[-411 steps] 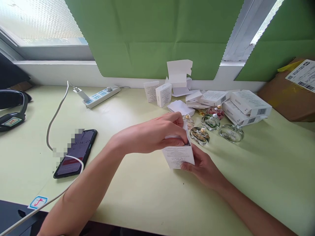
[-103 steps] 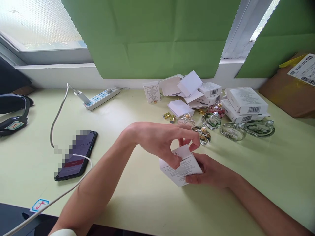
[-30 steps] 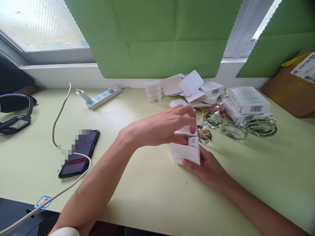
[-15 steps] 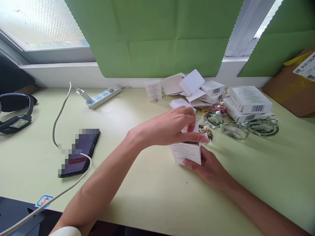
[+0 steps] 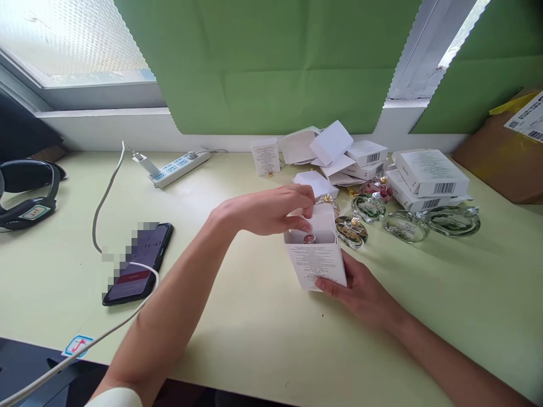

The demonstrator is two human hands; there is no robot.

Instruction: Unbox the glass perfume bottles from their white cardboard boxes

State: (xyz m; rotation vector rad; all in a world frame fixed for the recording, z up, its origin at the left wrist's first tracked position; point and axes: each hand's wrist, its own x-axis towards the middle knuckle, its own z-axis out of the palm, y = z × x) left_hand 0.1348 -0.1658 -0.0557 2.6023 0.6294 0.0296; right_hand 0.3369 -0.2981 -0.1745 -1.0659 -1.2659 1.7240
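Since half a second back, our left hand (image 5: 271, 212) has slid off the top of the small white box (image 5: 317, 261), so now the mouth is uncovered and we can see a round metallic cap (image 5: 309, 238) sitting just inside. Flap is tipped up toward the far side.

Right hand (image 5: 360, 291) is wrapped around the box's lower right side from behind, holding it upright on the pale green desk (image 5: 254, 339). Left hand is narrowed down, fingertips (image 5: 302, 224) pinched at the rim on the left edge of the opening, touching the card.

Box stands right between both hands, long axis vertical, open end pointing up and a bit toward us. Left hand is the closer one to the opening; right is down at the base. Loose glass bottles (image 5: 399, 225) and more white boxes (image 5: 428, 178) sit just behind.
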